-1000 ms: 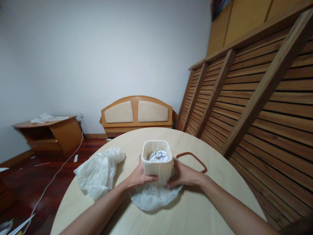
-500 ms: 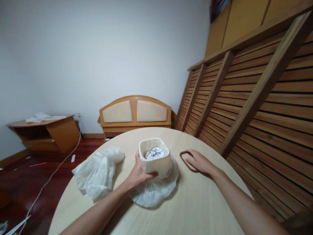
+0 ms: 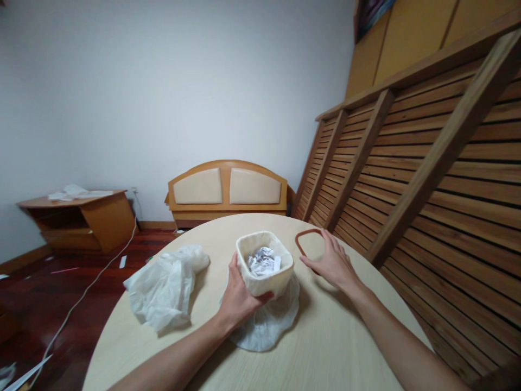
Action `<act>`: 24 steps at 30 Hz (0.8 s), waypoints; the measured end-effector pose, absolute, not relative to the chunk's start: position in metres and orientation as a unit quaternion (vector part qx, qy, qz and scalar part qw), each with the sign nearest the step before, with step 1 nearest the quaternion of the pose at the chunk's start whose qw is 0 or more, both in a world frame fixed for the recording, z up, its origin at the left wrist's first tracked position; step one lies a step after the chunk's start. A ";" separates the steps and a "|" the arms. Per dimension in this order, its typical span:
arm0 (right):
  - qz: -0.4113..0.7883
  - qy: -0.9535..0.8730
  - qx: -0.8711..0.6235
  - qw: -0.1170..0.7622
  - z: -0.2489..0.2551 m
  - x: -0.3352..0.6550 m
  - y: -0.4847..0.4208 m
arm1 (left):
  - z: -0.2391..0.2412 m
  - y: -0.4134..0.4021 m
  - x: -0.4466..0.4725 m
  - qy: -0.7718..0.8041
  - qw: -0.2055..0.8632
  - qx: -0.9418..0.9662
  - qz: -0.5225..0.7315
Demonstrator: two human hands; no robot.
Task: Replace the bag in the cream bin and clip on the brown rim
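Observation:
A small cream bin [image 3: 266, 283] with rounded corners sits on the table, its opening tipped slightly toward me. A thin translucent plastic bag [image 3: 264, 328] lines it and spreads out around its base. Crumpled silvery-white wrappers [image 3: 264, 262] lie inside. My left hand [image 3: 240, 296] is wrapped round the bin's left and near sides, thumb across the front. To the right, my right hand [image 3: 334, 263] grips a brown rounded-square ring [image 3: 300, 234] by its far right side, fingers partly hiding it. The ring looks tilted, beside the bin and apart from it.
Another crumpled translucent plastic bag [image 3: 165, 288] lies on the left of the round table [image 3: 325, 347]. A slatted wooden frame [image 3: 407, 179] leans close along the right. Beyond stand a headboard [image 3: 226, 184] and a low cabinet [image 3: 101, 222]; a cable [image 3: 87, 290] runs over the floor.
My right hand has drawn the brown ring up from lying flat and slightly toward the bin. The bin, still in my left hand, has turned and tipped a little toward me.

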State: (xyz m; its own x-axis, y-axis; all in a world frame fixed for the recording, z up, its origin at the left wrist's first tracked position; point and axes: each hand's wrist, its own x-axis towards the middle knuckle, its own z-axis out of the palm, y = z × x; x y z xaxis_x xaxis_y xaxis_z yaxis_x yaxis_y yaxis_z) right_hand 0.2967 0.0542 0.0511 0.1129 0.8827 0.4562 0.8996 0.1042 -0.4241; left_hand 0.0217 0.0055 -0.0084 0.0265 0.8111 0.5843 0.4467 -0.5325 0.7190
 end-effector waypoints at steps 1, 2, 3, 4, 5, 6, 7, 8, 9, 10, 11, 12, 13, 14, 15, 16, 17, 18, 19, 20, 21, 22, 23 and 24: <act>-0.023 -0.668 -0.644 0.372 0.062 0.291 0.048 | -0.010 0.005 0.022 0.459 0.147 0.702 0.525; -0.026 -0.673 -0.620 0.403 0.072 0.285 0.042 | -0.010 0.004 0.022 0.464 0.125 0.708 0.517; -0.021 -0.676 -0.602 0.424 0.081 0.279 0.034 | -0.011 0.003 0.023 0.467 0.103 0.714 0.511; -0.008 -0.679 -0.591 0.435 0.089 0.272 0.026 | -0.011 0.002 0.023 0.467 0.081 0.721 0.506; 0.010 -0.685 -0.584 0.436 0.095 0.265 0.017 | -0.011 0.001 0.023 0.464 0.060 0.727 0.502; 0.031 -0.694 -0.574 0.433 0.099 0.258 0.009 | -0.011 0.000 0.023 0.459 0.042 0.734 0.499; 0.051 -0.707 -0.563 0.425 0.101 0.251 0.002 | -0.010 -0.001 0.023 0.452 0.027 0.740 0.498; 0.068 -0.715 -0.556 0.419 0.102 0.244 -0.004 | -0.010 -0.001 0.022 0.444 0.014 0.745 0.498; 0.085 -0.721 -0.552 0.410 0.102 0.238 -0.009 | -0.010 -0.002 0.022 0.437 0.003 0.748 0.500; 0.099 -0.728 -0.548 0.401 0.101 0.232 -0.013 | -0.010 -0.002 0.022 0.431 -0.006 0.751 0.501; 0.108 -0.733 -0.545 0.392 0.099 0.227 -0.015 | -0.010 -0.003 0.022 0.427 -0.015 0.752 0.503; 0.112 -0.738 -0.542 0.386 0.097 0.223 -0.017 | -0.011 -0.003 0.022 0.425 -0.022 0.752 0.504; 0.110 -0.743 -0.538 0.383 0.096 0.219 -0.019 | -0.011 -0.003 0.022 0.424 -0.028 0.752 0.504; 0.104 -0.747 -0.534 0.383 0.094 0.216 -0.020 | -0.011 -0.004 0.022 0.423 -0.034 0.752 0.504; 0.096 -0.750 -0.531 0.383 0.093 0.213 -0.021 | -0.011 -0.004 0.023 0.421 -0.039 0.752 0.505; 0.088 -0.753 -0.528 0.383 0.092 0.210 -0.022 | -0.012 -0.005 0.023 0.419 -0.043 0.753 0.506; 0.082 -0.755 -0.527 0.382 0.092 0.208 -0.023 | -0.012 -0.006 0.024 0.418 -0.047 0.753 0.505; 0.079 -0.756 -0.527 0.379 0.092 0.205 -0.025 | -0.012 -0.006 0.024 0.416 -0.050 0.754 0.505; 0.077 -0.758 -0.528 0.375 0.093 0.203 -0.026 | -0.012 -0.007 0.025 0.416 -0.053 0.755 0.504; 0.076 -0.760 -0.528 0.372 0.093 0.202 -0.028 | -0.013 -0.007 0.025 0.416 -0.055 0.756 0.502; 0.076 -0.761 -0.529 0.368 0.094 0.200 -0.029 | -0.013 -0.007 0.025 0.415 -0.057 0.759 0.499; 0.075 -0.762 -0.529 0.365 0.094 0.199 -0.030 | -0.014 -0.007 0.024 0.413 -0.059 0.761 0.496; 0.076 -0.763 -0.530 0.361 0.095 0.198 -0.031 | -0.014 -0.007 0.024 0.410 -0.060 0.763 0.495; 0.076 -0.764 -0.530 0.358 0.095 0.198 -0.032 | -0.015 -0.007 0.024 0.408 -0.061 0.765 0.495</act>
State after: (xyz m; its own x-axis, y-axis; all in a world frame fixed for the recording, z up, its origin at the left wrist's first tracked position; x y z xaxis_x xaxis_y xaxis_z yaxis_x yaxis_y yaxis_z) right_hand 0.1975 -0.0319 0.0948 -0.1805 0.8656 0.4671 0.7566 0.4256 -0.4964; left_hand 0.0237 -0.0068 -0.0146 0.1774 0.5643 0.8063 0.6845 -0.6594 0.3109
